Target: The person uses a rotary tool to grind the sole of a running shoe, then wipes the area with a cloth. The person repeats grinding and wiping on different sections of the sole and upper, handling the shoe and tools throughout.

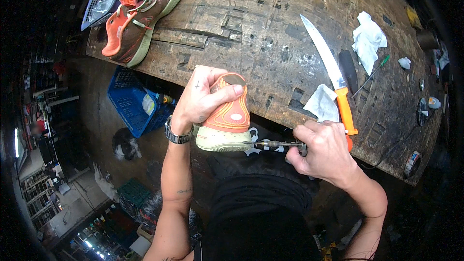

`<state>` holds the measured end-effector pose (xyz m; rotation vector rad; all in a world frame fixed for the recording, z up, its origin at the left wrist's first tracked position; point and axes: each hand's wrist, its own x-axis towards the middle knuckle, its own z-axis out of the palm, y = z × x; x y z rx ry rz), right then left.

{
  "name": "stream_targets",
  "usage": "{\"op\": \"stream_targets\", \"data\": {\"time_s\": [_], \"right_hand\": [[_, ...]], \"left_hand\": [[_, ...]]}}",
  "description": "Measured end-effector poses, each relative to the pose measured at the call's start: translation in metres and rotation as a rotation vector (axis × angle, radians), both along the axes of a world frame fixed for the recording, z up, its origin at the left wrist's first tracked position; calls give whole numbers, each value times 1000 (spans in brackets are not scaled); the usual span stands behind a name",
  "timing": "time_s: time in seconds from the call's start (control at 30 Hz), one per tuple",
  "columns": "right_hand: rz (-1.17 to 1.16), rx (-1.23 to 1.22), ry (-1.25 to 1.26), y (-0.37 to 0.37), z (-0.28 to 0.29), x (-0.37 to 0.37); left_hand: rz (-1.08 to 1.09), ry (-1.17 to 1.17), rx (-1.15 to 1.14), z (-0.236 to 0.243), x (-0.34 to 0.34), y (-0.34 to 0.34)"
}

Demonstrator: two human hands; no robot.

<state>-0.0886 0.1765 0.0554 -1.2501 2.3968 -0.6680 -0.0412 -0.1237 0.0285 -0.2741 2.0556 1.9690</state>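
Note:
My left hand (205, 96) is closed round the heel collar of an orange shoe (227, 111) with a pale green sole, its thumb pressed on the upper. The heel faces me, just off the bench's near edge. In my right hand (321, 152) is an awl (275, 143) with a thin metal shaft, held level. Its tip meets the right side of the sole, and whether it has gone in I cannot tell. My fingers hide most of its handle. A matching brown and orange shoe (140, 24) lies on the bench at the far left, its orange insole pulled partly out.
On the worn wooden bench (256, 34) a curved knife with an orange handle (344, 108) lies near my right hand. White cloths (369, 41), a green-handled screwdriver (384, 63) and a tape roll (412, 164) are to the right. A blue crate (130, 101) stands below on the left.

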Motion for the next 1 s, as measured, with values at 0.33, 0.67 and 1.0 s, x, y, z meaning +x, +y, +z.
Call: {"op": "stream_targets", "data": {"time_s": [0.33,0.67,1.0], "right_hand": [[29,-5,3,-5,3,-1],[34,-22,-1,-8,0,1],[38,-6,25,-5,1,-2]], "left_hand": [[-6,20,-17,3,0,0],[-14,9,-18,3,0,0],[-8,1,-25,2,0,1]]}}
